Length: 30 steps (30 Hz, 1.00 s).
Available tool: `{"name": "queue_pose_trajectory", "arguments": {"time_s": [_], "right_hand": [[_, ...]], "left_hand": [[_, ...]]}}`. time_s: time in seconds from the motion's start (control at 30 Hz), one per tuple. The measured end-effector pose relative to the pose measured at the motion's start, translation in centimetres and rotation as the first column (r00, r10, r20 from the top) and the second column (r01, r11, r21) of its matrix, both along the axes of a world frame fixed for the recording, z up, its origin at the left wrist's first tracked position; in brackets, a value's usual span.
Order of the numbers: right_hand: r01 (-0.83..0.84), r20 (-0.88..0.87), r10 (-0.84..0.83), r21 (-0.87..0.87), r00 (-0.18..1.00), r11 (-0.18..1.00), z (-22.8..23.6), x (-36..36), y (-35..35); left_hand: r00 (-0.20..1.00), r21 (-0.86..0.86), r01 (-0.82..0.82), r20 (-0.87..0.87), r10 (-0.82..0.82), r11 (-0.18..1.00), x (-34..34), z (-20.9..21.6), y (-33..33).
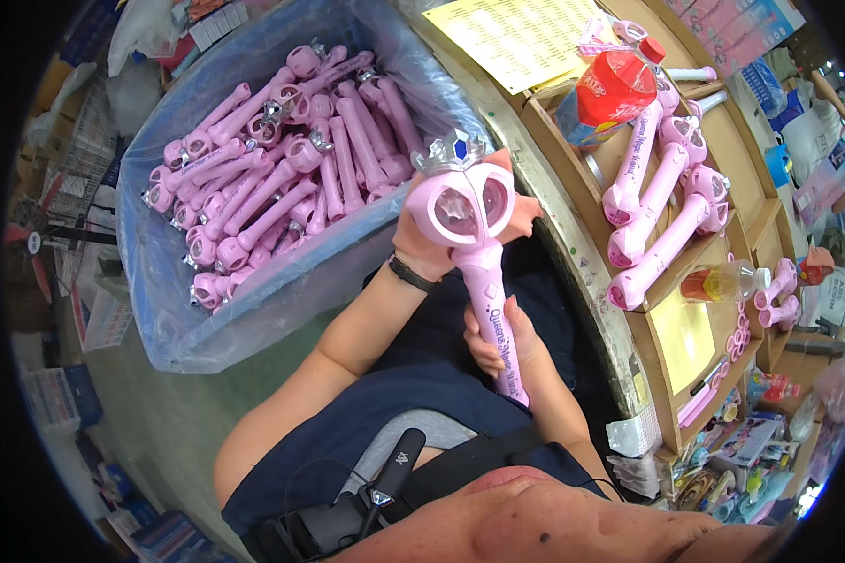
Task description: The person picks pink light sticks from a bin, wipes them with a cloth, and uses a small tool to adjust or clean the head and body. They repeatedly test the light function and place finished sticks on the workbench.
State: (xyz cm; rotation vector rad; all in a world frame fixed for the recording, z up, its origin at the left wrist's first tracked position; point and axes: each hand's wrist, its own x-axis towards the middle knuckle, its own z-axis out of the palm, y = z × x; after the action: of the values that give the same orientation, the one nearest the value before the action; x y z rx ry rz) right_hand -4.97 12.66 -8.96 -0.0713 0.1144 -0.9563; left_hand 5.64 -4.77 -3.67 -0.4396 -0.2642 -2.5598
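Observation:
A pink toy wand [483, 281] is held upright in front of me, with a silver crown and blue gem on top and clear round windows in its head. My left hand [425, 239], with a black band at the wrist, is behind the wand's head and supports it; orange-coloured pieces, perhaps finger coverings, stick out beyond the head's right side. Most of those fingers are hidden. Lower down, my right hand [507, 340] is closed around the handle. Many similar pink wands [272, 169] lie heaped in a blue bin [244, 333] to the left.
On the right, a long workbench has cardboard trays [652, 328] holding several pink wands [662, 206], a red pouch [615, 89], and a drink bottle [723, 281]. A yellow printed sheet [512, 38] lies at the bench's far end. Boxes and clutter fill the left.

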Motion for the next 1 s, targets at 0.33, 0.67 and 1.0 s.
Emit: {"name": "queue_pose_trajectory", "arguments": {"time_s": [0.33,0.67,1.0], "right_hand": [[-0.014,-0.878,-0.345,-0.361,-0.332,0.932,4.6,0.8,-1.5],[-0.083,-0.018,0.083,-0.051,0.996,0.995,0.1,-0.9,-0.8],[0.070,-0.238,-0.073,-0.019,0.969,0.997,1.3,-2.0,-3.0]], "left_hand": [[0.805,-0.322,-0.355,0.373,0.462,0.878,0.7,0.2,-0.1],[0.987,0.203,0.153,0.013,-0.159,0.967,0.0,0.7,0.1],[0.695,-0.591,-0.361,0.345,0.631,0.721,1.2,1.0,0.6]]}}
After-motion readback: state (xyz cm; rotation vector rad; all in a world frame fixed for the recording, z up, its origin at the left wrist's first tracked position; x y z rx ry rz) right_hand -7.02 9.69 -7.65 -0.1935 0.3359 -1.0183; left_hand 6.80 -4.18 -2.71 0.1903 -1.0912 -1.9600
